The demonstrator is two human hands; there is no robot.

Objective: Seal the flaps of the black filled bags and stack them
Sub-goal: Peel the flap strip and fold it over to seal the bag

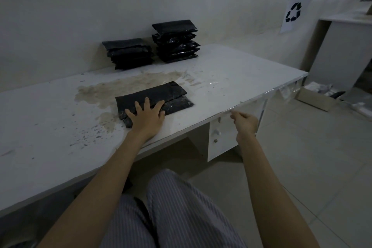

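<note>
Well under way, judging by two piles of flat black plastic filled bags against the wall at the far edge of the long white stained desk (231,70): a taller stack (175,40) of about five, and just left of it a lower stack (128,53) of about four. One more flat black plastic filled bag (159,95) lying in the middle of the desk, near its front edge, flap folded over on top; sealed or not, cannot tell. Left hand (148,116) pressing flat on its near left end, fingers (138,106) spread and straight. Right hand (246,122) at the front edge of the desk, off the bag, fingers pinching what looks like a thin clear strip, probably tape. Left to do: probably fix this flap, then add the bag to a stack. Contents hidden by the black plastic. Open cardboard box (318,96) on the floor beyond the right end of the desk, holding pale crumpled material.
</note>
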